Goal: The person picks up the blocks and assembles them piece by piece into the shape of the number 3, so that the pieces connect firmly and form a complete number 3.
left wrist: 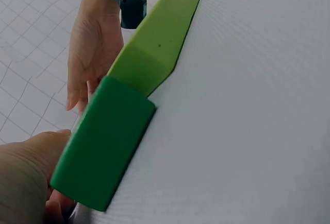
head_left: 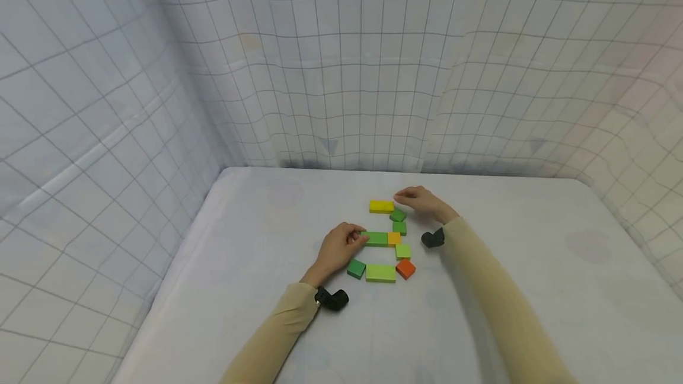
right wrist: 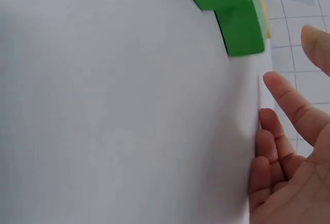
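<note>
In the head view my left hand (head_left: pixel 339 246) is at the left end of a long green block (head_left: pixel 377 239), its thumb and forefinger pinching that end. The block's right end meets a small orange block (head_left: pixel 393 239). My right hand (head_left: pixel 421 200) is just right of a yellow block (head_left: pixel 381 207) and beside a small green block (head_left: pixel 397 215). In the right wrist view its thumb and forefinger are apart, with nothing between them. A dark green block (left wrist: pixel 103 144) partly hides the left hand in the left wrist view.
Another small green block (head_left: pixel 399 228) and a lime square block (head_left: pixel 402 252) lie above an orange-red block (head_left: pixel 405 268). Along the near side is a long lime block (head_left: pixel 380 273). A grid-patterned curtain (head_left: pixel 341 76) surrounds the white table (head_left: pixel 256 224).
</note>
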Motion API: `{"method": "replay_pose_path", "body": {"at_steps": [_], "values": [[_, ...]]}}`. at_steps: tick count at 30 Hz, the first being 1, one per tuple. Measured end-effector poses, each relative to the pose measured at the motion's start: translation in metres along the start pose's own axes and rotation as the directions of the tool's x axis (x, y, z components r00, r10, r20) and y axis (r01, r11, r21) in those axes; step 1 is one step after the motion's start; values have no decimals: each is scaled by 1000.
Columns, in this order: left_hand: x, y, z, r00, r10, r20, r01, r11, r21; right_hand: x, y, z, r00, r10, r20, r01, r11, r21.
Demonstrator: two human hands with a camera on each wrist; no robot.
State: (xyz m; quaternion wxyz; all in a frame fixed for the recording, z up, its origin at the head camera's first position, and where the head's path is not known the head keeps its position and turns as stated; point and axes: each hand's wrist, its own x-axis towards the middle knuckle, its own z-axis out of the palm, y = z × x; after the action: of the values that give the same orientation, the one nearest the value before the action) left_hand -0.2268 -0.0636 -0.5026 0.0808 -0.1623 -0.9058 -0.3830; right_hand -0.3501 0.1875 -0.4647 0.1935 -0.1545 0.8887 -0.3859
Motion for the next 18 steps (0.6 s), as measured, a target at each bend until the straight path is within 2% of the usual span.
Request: {"method": "replay_pose_path", "body": {"at_steps": [5,10,13,15,18], "values": [[-1,1,0,1000,-10,0,10,1000,2,-16,1,-15,998,30,58,-29,999,-22],[0,2,1,1000,-4,-6,4,1000,7,-37,4,-39,987,132,90,-116,980,-161],[0,2,1,1000,-12,-3,12,1000,4,-54,13,-54,984,145,100,-118,965,-234],[0,2,1,1000,-14,0,14,1000,1,-67,21,-63,983,153,103,-125,963,-237],[0,2,1,1000,-16,0,16,1000,3,-87,34,-72,980,152,129,-126,974,-190]]}}
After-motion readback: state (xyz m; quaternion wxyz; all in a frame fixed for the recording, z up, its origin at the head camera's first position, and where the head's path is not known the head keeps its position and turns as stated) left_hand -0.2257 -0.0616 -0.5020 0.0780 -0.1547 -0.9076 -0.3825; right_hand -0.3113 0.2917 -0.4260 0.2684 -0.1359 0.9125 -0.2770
